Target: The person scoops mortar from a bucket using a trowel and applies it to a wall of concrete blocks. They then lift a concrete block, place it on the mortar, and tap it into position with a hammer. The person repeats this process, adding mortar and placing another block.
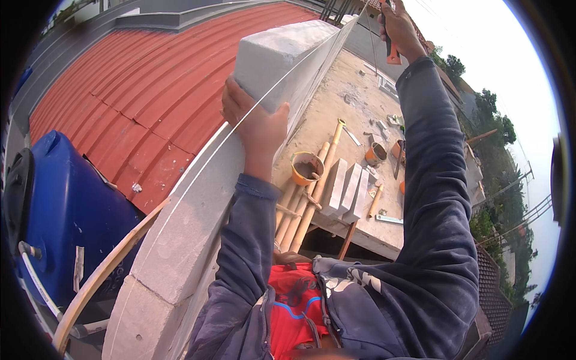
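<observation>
A light grey concrete block (270,54) lies on top of the block wall (180,240). My left hand (258,129) grips its near end, thumb on the right side and fingers on the left. A thin white string (207,161) runs along the wall and passes over this hand and the block. Up at the right, my right hand (401,30) is raised, closed round the orange-and-black handle (393,58) of a tool. The tool's head is out of view, so its kind cannot be told.
Left of the wall are a red corrugated roof (150,90) and a blue water tank (78,204). On the right, an orange bucket of mortar (306,168) sits by bamboo poles (321,186). Several spare blocks (347,191) and another bucket (376,154) stand on the concrete slab (324,114).
</observation>
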The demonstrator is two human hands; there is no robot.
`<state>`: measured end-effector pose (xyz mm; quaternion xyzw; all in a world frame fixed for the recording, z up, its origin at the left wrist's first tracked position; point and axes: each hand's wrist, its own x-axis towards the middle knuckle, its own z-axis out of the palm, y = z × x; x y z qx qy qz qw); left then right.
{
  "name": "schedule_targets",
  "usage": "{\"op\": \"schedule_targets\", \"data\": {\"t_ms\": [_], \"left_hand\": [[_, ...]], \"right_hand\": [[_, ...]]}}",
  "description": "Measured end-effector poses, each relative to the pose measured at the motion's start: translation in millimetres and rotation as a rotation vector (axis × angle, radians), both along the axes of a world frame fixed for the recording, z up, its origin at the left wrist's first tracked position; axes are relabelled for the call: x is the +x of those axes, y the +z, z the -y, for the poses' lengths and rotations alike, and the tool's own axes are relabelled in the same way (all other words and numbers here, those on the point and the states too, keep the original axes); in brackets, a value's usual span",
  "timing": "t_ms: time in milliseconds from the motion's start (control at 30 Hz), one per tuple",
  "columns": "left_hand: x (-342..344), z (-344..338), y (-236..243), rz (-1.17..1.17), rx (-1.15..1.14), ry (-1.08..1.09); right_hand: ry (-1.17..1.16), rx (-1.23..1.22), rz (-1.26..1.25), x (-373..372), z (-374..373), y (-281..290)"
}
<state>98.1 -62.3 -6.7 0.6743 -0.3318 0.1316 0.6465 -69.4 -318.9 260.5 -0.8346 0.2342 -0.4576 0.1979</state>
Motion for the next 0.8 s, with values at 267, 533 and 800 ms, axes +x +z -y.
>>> {"op": "schedule_targets", "data": {"t_ms": [267,533,800], "left_hand": [[2.3,-14.8,-5.1,-0.043,0.013,-0.050],[1.1,0.0,4.1,-0.001,0.013,-0.023],[2.1,-6.8,15.2,0.023,0.115,-0.047]], "right_hand": [[-0.174,0.174,-0.400,23.5,22.7,-67.8],[-0.065,0.820,0.849,45.4,25.5,-239.4],[0.054,1.071,0.663,76.5,21.1,-354.8]]}}
